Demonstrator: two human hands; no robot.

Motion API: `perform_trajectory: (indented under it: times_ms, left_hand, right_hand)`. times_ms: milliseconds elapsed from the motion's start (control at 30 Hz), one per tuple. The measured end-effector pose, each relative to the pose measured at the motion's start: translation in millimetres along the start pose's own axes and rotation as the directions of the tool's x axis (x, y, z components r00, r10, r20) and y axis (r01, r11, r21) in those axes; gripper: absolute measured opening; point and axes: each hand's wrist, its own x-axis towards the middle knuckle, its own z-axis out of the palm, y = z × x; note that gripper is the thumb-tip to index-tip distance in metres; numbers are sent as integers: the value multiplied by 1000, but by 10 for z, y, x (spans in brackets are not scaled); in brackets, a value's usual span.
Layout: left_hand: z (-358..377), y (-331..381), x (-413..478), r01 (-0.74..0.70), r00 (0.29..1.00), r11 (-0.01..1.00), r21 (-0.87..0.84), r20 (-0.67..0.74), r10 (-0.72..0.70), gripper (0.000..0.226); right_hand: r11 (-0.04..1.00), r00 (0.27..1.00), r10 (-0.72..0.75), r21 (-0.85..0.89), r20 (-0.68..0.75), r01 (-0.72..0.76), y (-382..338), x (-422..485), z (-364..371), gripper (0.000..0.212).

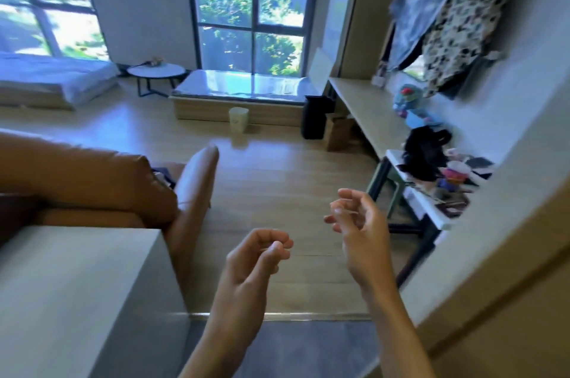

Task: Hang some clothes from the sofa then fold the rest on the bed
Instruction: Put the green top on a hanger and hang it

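A: Nearest first. Left hand [256, 257] raised over the floor [277, 186], fingers curled loosely inward, thumb close to the fingertips, nothing held in it.

B: And the other?

A: Right hand [361, 229] a little higher and further out, palm turned inward, fingers half spread and bent, empty as well. The two hands are near each other but apart.

B: What sits beside them?

A: To the left, a pale grey block [77, 285], close to the camera. Behind it the brown sofa [92, 180], with a light cushion [197, 174] standing against its end. A bit of dark cloth [163, 175] shows between the sofa back and that cushion; blurred, cannot tell what garment.

B: Right side?

A: A white worktop [416, 199] against the wall, crowded with a black bag [425, 152] and small coloured items too smeared to name. Above it, two clothes hang on the wall: a blue tie-dye piece [413, 17] and, just beside it, a patterned cream-and-black piece [462, 26], their edges overlapping.

B: Far end?

A: A long wooden shelf [370, 112] runs toward the window [249, 10]. A small bin [238, 119] stands on the floor before the window bench [240, 91]. A round side table [156, 71] is left of that, and the bed [52, 78] lies in the far left corner under the other window.
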Motion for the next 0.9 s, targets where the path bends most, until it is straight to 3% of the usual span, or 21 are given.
perform_trajectory:
  times_ms: [267,400,500,667,800,900]
  left_hand:
    - [-512,-393,953,98,986,991,90,-144,-85,33]
    - [-656,-616,1799,115,972,989,94,-217,-93,33]
    - [-713,-710,2511,136,962,985,101,-249,-108,20]
    - [-734,-771,3610,75,958,996,44,-280,-60,51]
    - [-647,-911,4457,66,955,998,15,-292,-58,38]
    - [-609,-1066,5127,60,951,998,-10,-303,-60,40]
  right_hand:
    - [993,988,121,1,94,-121,669,942,1097,15]
    - [991,979,129,2,155,-131,982,1695,1556,14]
    - [991,974,134,8,181,-137,1104,2357,1741,12]
    - [993,965,117,-4,236,-120,1211,3356,2094,10]
    - [992,957,120,6,266,-126,1323,4088,2505,11]
    - [993,956,115,4,271,-120,1505,4672,2796,11]
